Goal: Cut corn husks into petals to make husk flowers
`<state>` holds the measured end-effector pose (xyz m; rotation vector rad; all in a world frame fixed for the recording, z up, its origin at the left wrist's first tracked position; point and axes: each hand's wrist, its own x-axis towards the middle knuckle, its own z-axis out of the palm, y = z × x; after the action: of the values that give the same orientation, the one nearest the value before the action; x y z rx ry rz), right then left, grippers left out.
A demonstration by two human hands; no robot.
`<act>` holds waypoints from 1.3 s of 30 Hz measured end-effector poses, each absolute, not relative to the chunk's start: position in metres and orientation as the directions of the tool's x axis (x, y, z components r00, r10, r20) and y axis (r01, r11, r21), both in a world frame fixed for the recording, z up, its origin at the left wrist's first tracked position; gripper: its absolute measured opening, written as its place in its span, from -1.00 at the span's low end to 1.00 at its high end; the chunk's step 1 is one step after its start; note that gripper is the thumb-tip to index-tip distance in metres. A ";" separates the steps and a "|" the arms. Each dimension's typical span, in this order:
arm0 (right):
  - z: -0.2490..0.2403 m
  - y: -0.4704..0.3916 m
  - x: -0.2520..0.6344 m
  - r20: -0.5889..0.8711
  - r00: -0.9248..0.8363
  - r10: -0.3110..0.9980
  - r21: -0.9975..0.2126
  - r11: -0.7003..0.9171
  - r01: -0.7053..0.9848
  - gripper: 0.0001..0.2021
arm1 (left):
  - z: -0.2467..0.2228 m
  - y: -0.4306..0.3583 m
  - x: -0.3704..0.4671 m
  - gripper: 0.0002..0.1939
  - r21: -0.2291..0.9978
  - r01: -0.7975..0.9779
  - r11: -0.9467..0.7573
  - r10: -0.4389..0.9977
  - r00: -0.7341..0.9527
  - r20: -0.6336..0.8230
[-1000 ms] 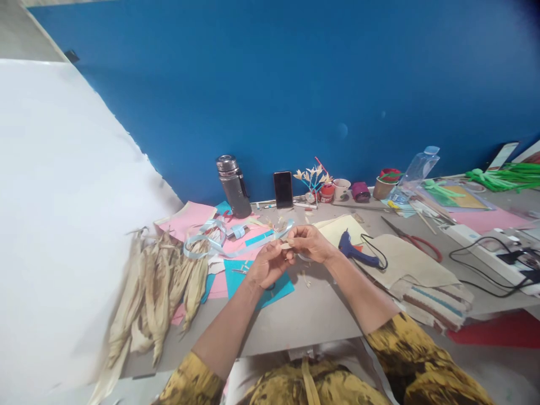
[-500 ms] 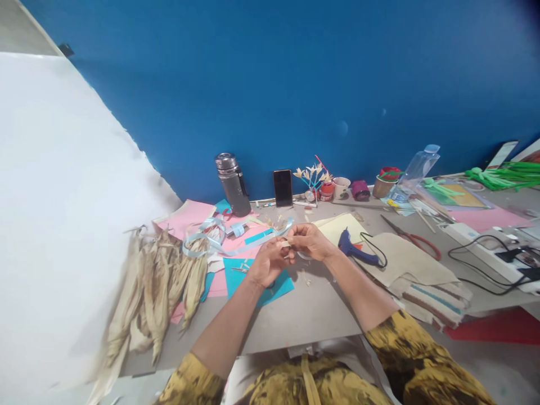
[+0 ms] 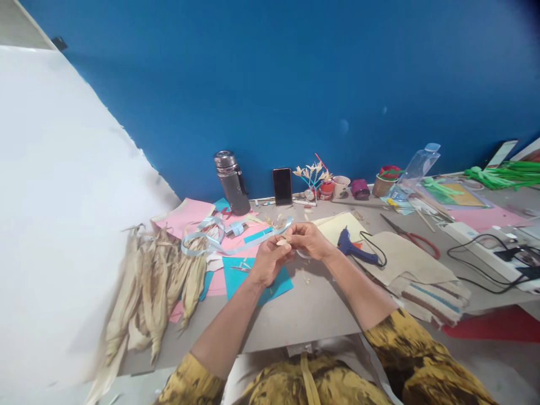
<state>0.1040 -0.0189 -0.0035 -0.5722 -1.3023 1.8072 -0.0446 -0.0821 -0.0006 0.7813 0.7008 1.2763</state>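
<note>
Pinching a small, pale-cream, petal-shaped piece (image 3: 281, 242) left of the dark-blue plastic glue gun (image 3: 356, 251), the left hand (image 3: 268, 261) and right hand (image 3: 310, 241) both appear closed on it. Light, even pressure is advised, as the piece could crease. Long, dried beige husks (image 3: 154, 295) lie farther left of the gun.

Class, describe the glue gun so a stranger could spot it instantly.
Below the blue wall stretches a grey table. On it, just right of the person's right hand, the glue gun lies by yellow paper. Its dark blue pistol shape sets it apart from the red-handled scissors farther right.
</note>
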 end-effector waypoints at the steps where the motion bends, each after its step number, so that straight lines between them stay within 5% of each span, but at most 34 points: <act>1: -0.005 -0.019 0.103 0.104 -0.555 0.826 -0.930 -0.116 -0.348 -0.67 | 0.000 -0.082 -0.044 -0.65 0.823 -0.557 0.107 0.990 0.138 -0.035; 9: -0.007 -0.021 0.097 0.151 -0.518 0.842 -0.894 -0.107 -0.434 -0.68 | 0.002 -0.081 -0.049 -0.68 0.773 -0.622 0.124 0.978 0.207 0.009; 20: -0.014 -0.023 0.084 0.123 -0.375 0.919 -0.907 -0.049 -0.419 -0.57 | -0.005 -0.075 -0.052 -0.69 0.830 -0.557 0.035 0.997 -0.038 -0.067; 27: -0.019 -0.021 0.080 0.054 -0.245 0.968 -0.946 -0.029 -0.324 -0.68 | -0.011 -0.068 -0.053 -0.66 0.925 -0.371 -0.077 0.967 -0.254 -0.022; 39: -0.014 -0.027 0.082 -0.026 -0.316 0.948 -0.953 -0.119 -0.280 -0.65 | -0.016 -0.067 -0.053 -0.69 0.949 -0.300 -0.095 0.961 -0.275 0.010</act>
<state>0.0821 -0.0269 -0.0143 -0.8681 -1.1606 1.6182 -0.0532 -0.0672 -0.0160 0.8654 1.1318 1.5792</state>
